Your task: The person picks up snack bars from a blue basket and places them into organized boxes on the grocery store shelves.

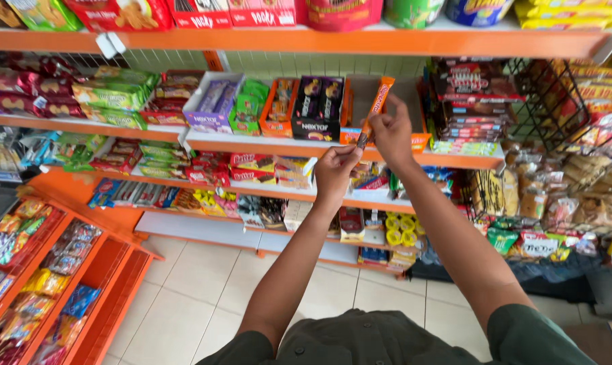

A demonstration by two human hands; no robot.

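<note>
Both my hands are raised in front of the shop shelves and hold one long orange snack bar (375,105), which stands nearly upright. My right hand (391,130) grips its middle. My left hand (334,169) pinches its dark lower end. Behind the bar is an orange display box (360,94) on the second shelf, with bare room inside. A black and purple snack box (317,108) stands just to the left of it.
Orange shelves (333,42) packed with snack packets run across the view. A low orange rack (96,284) of sweets stands at the left. Wire baskets (543,101) with packets hang at the right. Pale floor tiles (204,284) lie below.
</note>
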